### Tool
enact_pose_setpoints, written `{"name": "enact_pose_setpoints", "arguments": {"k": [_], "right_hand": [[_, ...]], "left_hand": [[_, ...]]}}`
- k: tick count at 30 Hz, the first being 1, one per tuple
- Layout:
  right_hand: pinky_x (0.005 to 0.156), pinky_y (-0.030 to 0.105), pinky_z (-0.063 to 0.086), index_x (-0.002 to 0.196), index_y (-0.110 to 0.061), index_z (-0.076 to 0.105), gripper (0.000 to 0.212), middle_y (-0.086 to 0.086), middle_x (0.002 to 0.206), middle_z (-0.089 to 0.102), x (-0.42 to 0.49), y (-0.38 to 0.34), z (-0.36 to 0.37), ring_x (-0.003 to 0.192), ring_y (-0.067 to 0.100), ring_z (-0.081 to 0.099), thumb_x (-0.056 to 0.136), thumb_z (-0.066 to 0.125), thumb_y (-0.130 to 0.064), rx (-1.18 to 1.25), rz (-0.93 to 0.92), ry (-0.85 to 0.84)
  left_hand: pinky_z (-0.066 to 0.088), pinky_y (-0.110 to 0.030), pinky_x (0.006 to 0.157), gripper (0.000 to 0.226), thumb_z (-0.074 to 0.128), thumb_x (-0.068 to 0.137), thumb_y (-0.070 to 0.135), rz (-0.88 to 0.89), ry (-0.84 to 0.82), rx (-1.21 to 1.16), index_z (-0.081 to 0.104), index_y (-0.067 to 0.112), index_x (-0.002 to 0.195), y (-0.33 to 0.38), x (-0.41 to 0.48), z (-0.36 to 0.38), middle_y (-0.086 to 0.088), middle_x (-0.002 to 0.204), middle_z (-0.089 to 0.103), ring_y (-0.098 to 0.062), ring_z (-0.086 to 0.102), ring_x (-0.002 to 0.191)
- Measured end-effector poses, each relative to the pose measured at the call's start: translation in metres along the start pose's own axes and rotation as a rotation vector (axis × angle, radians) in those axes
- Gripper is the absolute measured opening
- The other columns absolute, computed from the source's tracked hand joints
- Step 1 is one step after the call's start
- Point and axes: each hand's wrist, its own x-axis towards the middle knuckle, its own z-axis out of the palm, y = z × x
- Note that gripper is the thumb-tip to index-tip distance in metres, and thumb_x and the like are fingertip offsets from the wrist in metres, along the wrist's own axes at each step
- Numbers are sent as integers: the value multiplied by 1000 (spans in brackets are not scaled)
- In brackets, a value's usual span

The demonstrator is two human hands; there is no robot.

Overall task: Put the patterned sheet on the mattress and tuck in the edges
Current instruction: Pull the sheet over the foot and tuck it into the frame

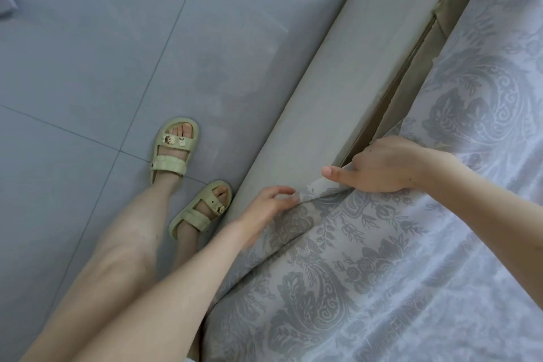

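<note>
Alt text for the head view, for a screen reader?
A person's right hand pushes the patterned sheet into the gap beside the beige bed frame, while the left hand pinches the sheet's edge. Feet in pale green sandals stand on grey floor tiles.

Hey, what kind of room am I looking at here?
Probably a bedroom: a grey-and-white floral patterned sheet lies spread inside a beige upholstered bed frame, which stands on a grey tiled floor.

Person's in chunky pale-green sandals [169, 167], two wide straps each; little charms [168, 140] on the front straps; arms [188, 282] and legs [126, 244] bare
</note>
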Motion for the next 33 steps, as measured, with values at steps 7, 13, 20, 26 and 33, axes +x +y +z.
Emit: {"name": "enact_pose_setpoints", "arguments": {"k": [7, 13, 20, 26, 33], "right_hand": [[78, 33, 38, 69, -14, 57, 88, 6, 83, 61, -1, -5, -8, 82, 22, 53, 76, -6, -75, -1, -2, -12], [77, 31, 34, 59, -18, 40, 71, 0, 66, 45, -10, -7, -11, 77, 22, 44, 83, -1, -72, 8, 32, -20], [75, 30, 34, 61, -14, 45, 77, 2, 66, 49, -21, -6, -8, 65, 14, 46, 77, -2, -73, 73, 45, -16], [79, 30, 31, 58, -22, 32, 63, -3, 81, 50, -9, -11, -12, 97, 28, 51, 86, 3, -72, 81, 58, -43], [87, 32, 35, 84, -14, 57, 80, 10, 130, 56, 15, -11, -7, 120, 25, 50, 85, 6, -75, -59, 92, -62]], "left_hand": [[47, -23, 79, 38, 37, 99, 41, -69, -67, -238, 69, 20, 95, -8, -27, 6, 9, 78, 71, -5, 65, 76], [48, -15, 80, 41, 43, 91, 54, 136, -81, -308, 55, 31, 123, -16, -70, 30, 2, 113, 65, -9, 63, 101], [38, -40, 108, 75, 28, 77, 81, -14, -322, -107, 60, 32, 123, 14, -39, 59, 1, 127, 62, -17, 57, 118], [40, -40, 107, 93, 19, 73, 87, -333, -435, -125, 55, 24, 131, 29, 8, 68, -7, 131, 59, -24, 56, 119], [36, -33, 108, 75, 3, 87, 72, -221, -286, -40, 33, 33, 144, 40, 5, 68, -2, 144, 45, -20, 45, 130]]}}
